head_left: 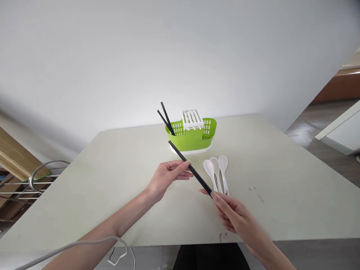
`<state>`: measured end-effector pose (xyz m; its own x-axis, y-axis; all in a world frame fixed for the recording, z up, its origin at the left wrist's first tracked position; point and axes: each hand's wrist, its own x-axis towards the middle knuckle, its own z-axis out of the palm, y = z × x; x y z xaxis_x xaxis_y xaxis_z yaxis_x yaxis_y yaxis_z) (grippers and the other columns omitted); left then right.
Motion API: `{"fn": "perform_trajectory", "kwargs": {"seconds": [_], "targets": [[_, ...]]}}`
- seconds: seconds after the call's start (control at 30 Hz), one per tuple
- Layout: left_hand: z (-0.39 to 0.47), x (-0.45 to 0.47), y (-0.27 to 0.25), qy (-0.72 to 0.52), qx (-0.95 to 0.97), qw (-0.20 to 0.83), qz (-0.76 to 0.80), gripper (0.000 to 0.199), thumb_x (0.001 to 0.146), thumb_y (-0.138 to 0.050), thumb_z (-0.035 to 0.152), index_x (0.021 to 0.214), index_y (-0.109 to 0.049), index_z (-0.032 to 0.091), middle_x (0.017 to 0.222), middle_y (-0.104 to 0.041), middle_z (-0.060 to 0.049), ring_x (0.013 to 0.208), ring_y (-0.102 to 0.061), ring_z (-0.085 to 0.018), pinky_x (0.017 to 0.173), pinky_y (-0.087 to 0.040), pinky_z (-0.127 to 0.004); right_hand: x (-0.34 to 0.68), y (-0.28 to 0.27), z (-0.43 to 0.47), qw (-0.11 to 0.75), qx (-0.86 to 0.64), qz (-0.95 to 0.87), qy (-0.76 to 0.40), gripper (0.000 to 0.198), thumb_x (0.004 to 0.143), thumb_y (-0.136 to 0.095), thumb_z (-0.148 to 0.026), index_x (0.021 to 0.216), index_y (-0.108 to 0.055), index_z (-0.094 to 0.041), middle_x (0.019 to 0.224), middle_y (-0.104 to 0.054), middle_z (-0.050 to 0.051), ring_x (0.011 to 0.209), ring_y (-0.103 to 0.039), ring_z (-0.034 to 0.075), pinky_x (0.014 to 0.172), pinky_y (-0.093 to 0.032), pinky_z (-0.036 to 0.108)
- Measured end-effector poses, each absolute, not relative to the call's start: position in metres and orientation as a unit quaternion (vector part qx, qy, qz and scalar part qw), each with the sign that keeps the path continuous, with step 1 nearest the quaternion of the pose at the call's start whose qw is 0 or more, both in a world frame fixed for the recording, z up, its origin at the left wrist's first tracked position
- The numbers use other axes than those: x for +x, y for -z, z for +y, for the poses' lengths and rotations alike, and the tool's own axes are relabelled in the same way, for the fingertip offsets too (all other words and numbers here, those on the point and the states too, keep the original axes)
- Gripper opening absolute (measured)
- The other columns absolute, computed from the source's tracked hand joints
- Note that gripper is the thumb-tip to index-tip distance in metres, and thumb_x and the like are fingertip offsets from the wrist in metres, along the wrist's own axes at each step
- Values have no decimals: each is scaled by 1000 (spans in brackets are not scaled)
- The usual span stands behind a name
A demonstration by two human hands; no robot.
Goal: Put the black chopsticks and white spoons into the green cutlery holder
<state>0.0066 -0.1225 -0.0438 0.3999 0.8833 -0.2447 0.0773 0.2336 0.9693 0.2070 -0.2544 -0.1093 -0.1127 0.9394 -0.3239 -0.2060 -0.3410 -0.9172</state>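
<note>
Black chopsticks (198,178), lying close together, slant across the space between my two hands. My left hand (170,176) pinches them near the middle, thumb on top. Round their lower right end, the fingers of my right hand (232,210) are closed. Just behind stands a green cutlery basket (188,142) with a white slatted rack (193,119) across its middle and a white base. More black chopsticks (167,120) lean out of its left compartment. Three white spoons (216,168) lie side by side on the table, their handle ends partly hidden by my right hand.
The pale table (126,202) meets a white wall (140,56) at the back. A grey cable (84,243) passes over my left forearm. Left of the table are a metal rack (33,183) and a wooden board (19,155).
</note>
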Motion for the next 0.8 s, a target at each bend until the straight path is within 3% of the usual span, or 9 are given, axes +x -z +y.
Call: {"fn": "perform_trajectory", "kwargs": {"seconds": [0.37,0.6,0.8], "targets": [[-121,-3,32,-319,549,617,465,43,77,-87,58,91,-84,17,102,-80,-11,85,-77,-21,78,-60,-31,208,101,-251,450,-492,-381,-640,64,94,-61,-73,128,-74,-20,66,-19,-9,56,-15,9,48,-15,26],[-124,-9,32,-333,543,599,485,41,77,-87,58,80,-82,18,92,-80,-11,82,-75,-20,65,-53,-27,207,102,-253,460,-485,-386,-636,57,95,-61,-72,110,-75,-20,65,-22,-9,54,-17,8,47,-19,25],[-103,-25,22,-398,535,558,494,40,74,-89,57,78,-81,18,89,-79,-9,83,-74,-18,61,-50,-23,226,109,-256,484,-498,-405,-594,68,96,-60,-70,144,-62,-22,68,-39,-6,54,-36,10,51,-34,26]]}}
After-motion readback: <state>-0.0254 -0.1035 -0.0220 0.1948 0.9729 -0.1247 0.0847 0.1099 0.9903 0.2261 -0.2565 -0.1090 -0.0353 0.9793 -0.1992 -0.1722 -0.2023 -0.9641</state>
